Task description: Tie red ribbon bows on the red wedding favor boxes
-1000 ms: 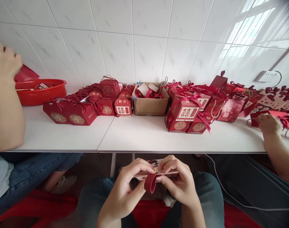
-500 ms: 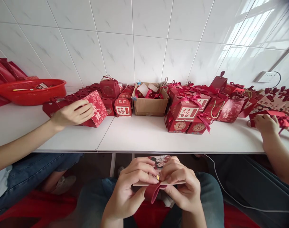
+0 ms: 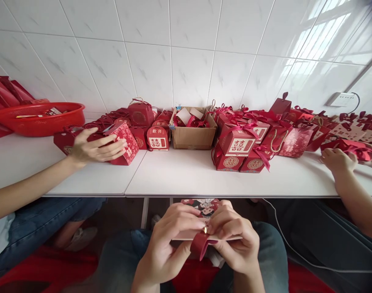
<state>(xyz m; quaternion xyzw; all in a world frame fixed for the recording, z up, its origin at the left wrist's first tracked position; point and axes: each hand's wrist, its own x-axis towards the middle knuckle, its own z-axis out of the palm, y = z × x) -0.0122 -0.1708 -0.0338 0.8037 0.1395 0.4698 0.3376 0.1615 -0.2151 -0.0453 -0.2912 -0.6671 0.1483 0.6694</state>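
Observation:
Over my lap, below the table edge, both my hands hold a flat red gift box [image 3: 201,207] printed with a cartoon picture. My left hand [image 3: 170,240] grips its left side with fingers curled. My right hand [image 3: 234,240] pinches its top edge at a small gold fastener, where a red ribbon loop [image 3: 201,246] hangs down. Both hands are closed on the box.
The white table [image 3: 186,175] carries rows of red gift boxes [image 3: 237,142], a cardboard carton [image 3: 194,129] and a red basket [image 3: 39,118]. A person's hand [image 3: 94,146] at left rests on a red box [image 3: 124,142]. Another person's hands [image 3: 338,159] work on a red box at right.
The person at left brought a red patterned box down onto the table and now holds it there. My hands tilted the flat box upward and shifted slightly right along its edge.

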